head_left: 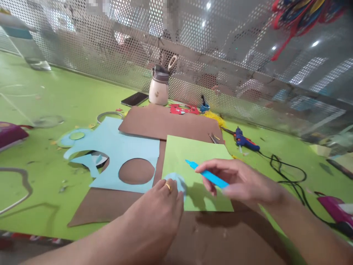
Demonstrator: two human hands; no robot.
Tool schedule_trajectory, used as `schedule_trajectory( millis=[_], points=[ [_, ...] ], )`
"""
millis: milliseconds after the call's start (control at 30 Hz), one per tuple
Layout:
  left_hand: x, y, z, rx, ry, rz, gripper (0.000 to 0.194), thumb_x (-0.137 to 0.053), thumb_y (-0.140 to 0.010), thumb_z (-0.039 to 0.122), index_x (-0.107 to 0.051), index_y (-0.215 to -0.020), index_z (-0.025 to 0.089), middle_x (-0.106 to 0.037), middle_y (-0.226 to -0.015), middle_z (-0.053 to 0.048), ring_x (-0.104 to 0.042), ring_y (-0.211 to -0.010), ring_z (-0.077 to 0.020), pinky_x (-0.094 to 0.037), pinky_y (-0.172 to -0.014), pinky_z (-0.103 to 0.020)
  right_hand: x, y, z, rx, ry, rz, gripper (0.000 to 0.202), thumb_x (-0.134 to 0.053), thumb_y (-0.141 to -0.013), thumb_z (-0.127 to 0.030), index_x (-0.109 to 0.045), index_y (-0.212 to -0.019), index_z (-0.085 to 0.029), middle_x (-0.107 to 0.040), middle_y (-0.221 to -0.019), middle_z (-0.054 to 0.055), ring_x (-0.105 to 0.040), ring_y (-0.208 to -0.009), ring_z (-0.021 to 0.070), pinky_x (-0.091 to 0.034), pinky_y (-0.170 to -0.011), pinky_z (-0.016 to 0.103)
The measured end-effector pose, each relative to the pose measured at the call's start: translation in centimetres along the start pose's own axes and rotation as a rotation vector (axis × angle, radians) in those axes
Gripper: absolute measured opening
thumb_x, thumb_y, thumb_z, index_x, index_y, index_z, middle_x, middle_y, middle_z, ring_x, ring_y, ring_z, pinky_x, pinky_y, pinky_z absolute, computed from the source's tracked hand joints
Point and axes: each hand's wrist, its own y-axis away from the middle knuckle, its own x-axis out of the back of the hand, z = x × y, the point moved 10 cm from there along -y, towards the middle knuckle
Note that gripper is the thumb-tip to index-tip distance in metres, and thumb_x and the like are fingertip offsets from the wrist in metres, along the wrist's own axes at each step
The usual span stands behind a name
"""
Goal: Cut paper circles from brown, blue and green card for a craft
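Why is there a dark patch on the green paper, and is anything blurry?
Head view: likely the right hand casting its shadow on the green paper; head view: the lower part of that hand looks smeared; head view: small lights glare white near the top.

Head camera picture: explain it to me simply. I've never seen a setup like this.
There is no machine here, only a person's two bare hands. The single picture comes from a camera worn on the head, looking forward and down. The left hand rests on a pale blue paper piece atop a light green sheet. The right hand holds a bright blue pen, its tip over that sheet. To the left lies a blue sheet with a round hole, above brown board. Farther back are a lidded bottle and a phone; a glue gun lies to the right.
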Motion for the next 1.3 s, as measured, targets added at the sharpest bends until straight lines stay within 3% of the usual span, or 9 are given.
schedule_trajectory(
  millis=[67, 133, 267, 333, 467, 633, 1000, 1167, 1300],
  points=[
    [0.2, 0.0, 0.5, 0.021, -0.034, 0.056, 0.029, -0.048, -0.08, 0.015, -0.066, -0.101, 0.008, -0.067, -0.106, -0.019, -0.057, -0.1, -0.0314, -0.04, -0.086, -0.048, -1.6, 0.1, -0.5, 0.041, -0.111, -0.152, 0.068, -0.079, -0.067, -0.036, -0.053, -0.128, -0.021, -0.059, -0.097, 0.007, -0.055, -0.088, 0.0211, -0.045, -0.08, 0.036],
    [0.2, 0.0, 0.9, 0.04, -0.068, 0.11, 0.029, -0.046, -0.081, 0.017, -0.068, -0.097, 0.008, -0.069, -0.103, -0.02, -0.059, -0.099, -0.0335, -0.04, -0.085, -0.05, -2.2, -0.1, -0.3, 0.031, -0.127, -0.172, 0.073, -0.082, -0.065, -0.033, -0.051, -0.13, -0.023, -0.059, -0.096, 0.006, -0.055, -0.087, 0.0204, -0.045, -0.079, 0.035],
    [0.0, -0.1, 1.3, 0.083, -0.176, 0.189, 0.034, -0.041, -0.084, 0.017, -0.069, -0.098, 0.003, -0.07, -0.1, -0.023, -0.062, -0.095, -0.0353, -0.039, -0.085, -0.055, -0.9, -1.4, 0.3, 0.063, -0.011, 0.062, 0.025, -0.058, -0.09, -0.034, -0.065, -0.112, -0.025, -0.057, -0.078, 0.001, -0.054, -0.07, 0.012, -0.044, -0.066, 0.026],
    [-0.3, -0.2, 1.2, 0.104, -0.219, 0.189, 0.033, -0.04, -0.083, 0.013, -0.068, -0.097, 0.003, -0.071, -0.096, -0.021, -0.064, -0.089, -0.0328, -0.04, -0.084, -0.054, -0.9, -2.4, 0.4, 0.102, 0.066, 0.112, 0.024, -0.051, -0.094, -0.035, -0.068, -0.108, -0.026, -0.056, -0.074, -0.001, -0.052, -0.065, 0.0102, -0.043, -0.063, 0.024],
    [-0.7, -0.1, 1.4, 0.135, -0.288, 0.186, 0.038, -0.04, -0.082, 0.013, -0.066, -0.107, 0.0, -0.069, -0.105, -0.023, -0.063, -0.098, -0.0349, -0.042, -0.081, -0.05, -0.6, -4.5, 0.4, 0.127, 0.192, 0.226, 0.018, -0.056, -0.091, -0.031, -0.071, -0.096, -0.021, -0.055, -0.076, -0.002, -0.052, -0.068, 0.0086, -0.043, -0.063, 0.02],
    [-1.1, -0.2, 1.6, 0.151, -0.336, 0.151, 0.041, -0.042, -0.08, 0.014, -0.064, -0.112, 0.001, -0.068, -0.11, -0.023, -0.063, -0.1, -0.035, -0.045, -0.074, -0.046, -0.4, -5.8, 0.6, 0.133, 0.1, 0.318, 0.011, -0.058, -0.091, -0.028, -0.065, -0.089, -0.019, -0.057, -0.069, -0.004, -0.053, -0.063, 0.0068, -0.045, -0.061, 0.017],
    [-0.3, -0.5, 1.2, 0.161, -0.264, 0.211, 0.034, -0.041, -0.085, 0.017, -0.07, -0.095, 0.004, -0.071, -0.097, -0.022, -0.066, -0.087, -0.0335, -0.042, -0.065, -0.043, -2.5, -6.7, 1.0, 0.134, 0.247, 0.236, 0.011, -0.056, -0.091, -0.023, -0.061, -0.083, -0.018, -0.058, -0.071, -0.005, -0.055, -0.064, 0.007, -0.046, -0.062, 0.017],
    [-0.7, -0.7, 0.8, 0.177, -0.193, 0.155, 0.037, -0.039, -0.088, 0.021, -0.071, -0.093, 0.006, -0.071, -0.097, -0.021, -0.065, -0.082, -0.0295, -0.04, -0.063, -0.04, -2.7, -6.6, 0.9, 0.139, 0.281, 0.223, 0.011, -0.055, -0.091, -0.024, -0.061, -0.083, -0.018, -0.058, -0.071, -0.003, -0.055, -0.064, 0.0087, -0.047, -0.062, 0.019],
    [-1.1, -0.9, 0.9, 0.169, -0.179, 0.124, 0.038, -0.038, -0.088, 0.022, -0.072, -0.093, 0.005, -0.071, -0.095, -0.023, -0.065, -0.085, -0.0322, -0.04, -0.064, -0.041, -2.8, -6.7, 1.1, 0.129, 0.271, 0.212, 0.011, -0.055, -0.09, -0.025, -0.06, -0.083, -0.018, -0.058, -0.07, -0.003, -0.056, -0.064, 0.0093, -0.047, -0.061, 0.02]
  ],
)
